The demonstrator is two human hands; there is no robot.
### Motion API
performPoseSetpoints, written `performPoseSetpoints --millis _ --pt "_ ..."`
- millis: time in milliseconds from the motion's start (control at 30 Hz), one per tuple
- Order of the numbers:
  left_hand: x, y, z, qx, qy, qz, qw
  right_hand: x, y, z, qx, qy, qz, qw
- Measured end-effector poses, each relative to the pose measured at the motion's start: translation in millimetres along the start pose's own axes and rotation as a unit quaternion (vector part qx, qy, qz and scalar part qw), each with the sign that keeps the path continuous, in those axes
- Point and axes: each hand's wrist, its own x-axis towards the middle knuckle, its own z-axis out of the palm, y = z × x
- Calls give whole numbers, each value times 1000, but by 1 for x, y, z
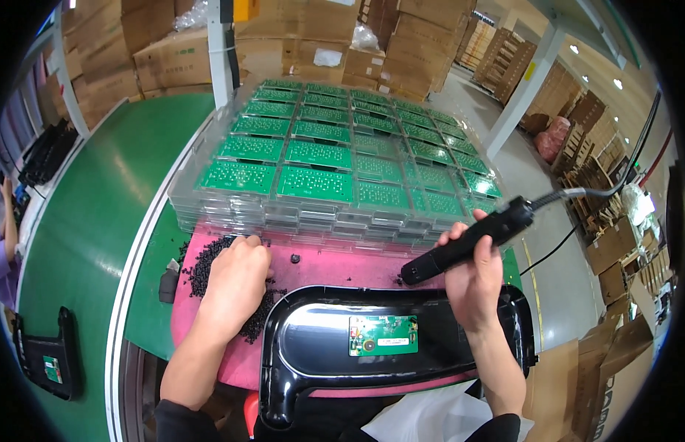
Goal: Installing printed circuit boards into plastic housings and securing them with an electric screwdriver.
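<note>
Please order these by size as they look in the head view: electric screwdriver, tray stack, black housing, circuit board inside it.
1. Tray stack
2. Black housing
3. Electric screwdriver, perhaps enlarged by nearness to the camera
4. Circuit board inside the housing

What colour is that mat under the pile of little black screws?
The mat is pink; it shows in the head view, the only one here.

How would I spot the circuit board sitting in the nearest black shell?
Below the big stack of clear trays lies a pink mat, with a large glossy black shell across its near side. The board is the small green rectangle near the shell's middle. Unlike the boards rowed in the trays, it sits alone, between the left forearm and right forearm.
</note>
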Motion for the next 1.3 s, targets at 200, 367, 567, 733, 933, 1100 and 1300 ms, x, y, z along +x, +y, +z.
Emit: performPoseSetpoints --millis 200,367,567,733,933,1100,1300 --pt "7 21 -8 -105 59 45 992 -28 -29 23 95 8 -75 993" --pt "-1 60 -9 -437 -115 179 874 -48 -48 45 124 -31 -161 979" --pt "-11 66 0 -532 -190 156 811 -61 -52 66 85 -65 -207 972" --pt "-12 70 7 -552 -195 150 797 -66 -47 69 54 -54 -227 971" --pt "-15 69 9 -621 -291 59 725 -66 -45 69 69 -92 -237 965" --pt "-9 72 5 -413 -146 188 879 -59 -48 56 23 -94 -211 973" --pt "-11 67 12 -314 -134 231 911 -47 -31 22 -111 -88 -93 986"
